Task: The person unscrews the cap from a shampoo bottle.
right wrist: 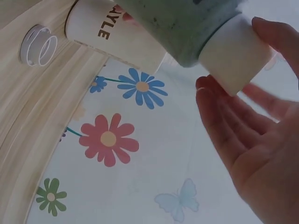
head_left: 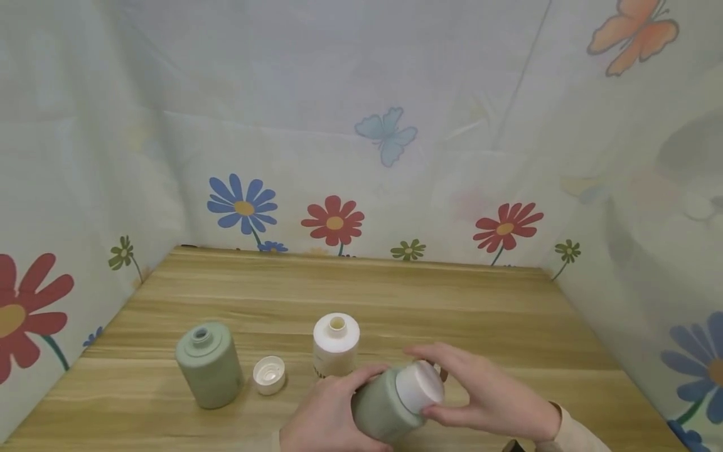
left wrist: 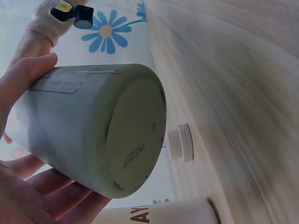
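A sage-green bottle (head_left: 380,408) is tilted above the table, gripped round its body by my left hand (head_left: 330,417). Its flat base faces the camera in the left wrist view, where the bottle (left wrist: 88,126) lies between thumb and fingers. On the bottle's neck sits a white cap (head_left: 420,386). My right hand (head_left: 480,392) holds this cap between thumb and fingertips; the right wrist view shows the thumb on one side of the cap (right wrist: 236,53) and the fingers on the other. Just behind the left hand stands a white bottle (head_left: 336,345) with an uncovered neck.
At the left, another green bottle (head_left: 210,364) stands upright with its neck uncovered. A loose white cap (head_left: 269,375) lies between it and the white bottle. The wooden table (head_left: 452,301) is bounded by flower-printed cloth (head_left: 282,157) at the back and sides.
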`<action>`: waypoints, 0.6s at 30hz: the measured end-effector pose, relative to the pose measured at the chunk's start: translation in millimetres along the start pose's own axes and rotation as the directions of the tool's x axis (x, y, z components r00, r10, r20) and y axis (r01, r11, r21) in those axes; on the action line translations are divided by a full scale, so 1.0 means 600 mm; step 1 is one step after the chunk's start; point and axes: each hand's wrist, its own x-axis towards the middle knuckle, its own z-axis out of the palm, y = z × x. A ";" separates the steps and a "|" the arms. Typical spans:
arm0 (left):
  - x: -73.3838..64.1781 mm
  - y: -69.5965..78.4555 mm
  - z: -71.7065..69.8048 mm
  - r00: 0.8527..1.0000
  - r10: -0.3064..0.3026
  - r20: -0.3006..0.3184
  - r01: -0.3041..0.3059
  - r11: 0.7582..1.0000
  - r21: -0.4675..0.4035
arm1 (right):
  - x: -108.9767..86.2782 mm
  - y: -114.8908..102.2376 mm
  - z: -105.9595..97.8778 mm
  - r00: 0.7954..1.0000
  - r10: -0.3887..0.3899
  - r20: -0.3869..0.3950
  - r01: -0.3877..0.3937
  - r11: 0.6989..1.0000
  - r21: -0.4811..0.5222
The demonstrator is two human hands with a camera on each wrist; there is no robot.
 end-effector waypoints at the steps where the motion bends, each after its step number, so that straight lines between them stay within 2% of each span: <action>1: 0.000 0.001 -0.001 1.000 -0.001 -0.008 0.001 1.000 0.009 | 0.000 -0.002 0.000 1.000 0.029 -0.008 -0.029 1.000 0.008; 5: 0.002 0.002 -0.001 0.999 -0.006 -0.031 0.007 0.999 0.034 | 0.003 -0.009 0.005 0.988 0.143 -0.062 -0.143 0.990 0.000; 7: 0.004 0.003 0.000 0.999 -0.004 -0.038 0.006 0.999 0.047 | 0.005 -0.009 0.007 0.984 0.151 -0.094 -0.153 0.988 -0.014; 11: 0.005 0.003 0.000 0.999 -0.001 -0.033 0.003 0.998 0.057 | 0.008 -0.007 0.008 0.988 0.093 -0.122 -0.094 0.996 0.004; 18: 0.003 0.002 -0.001 1.000 0.012 -0.016 -0.011 0.998 0.065 | 0.005 -0.006 0.002 0.999 0.034 -0.041 -0.033 0.999 0.015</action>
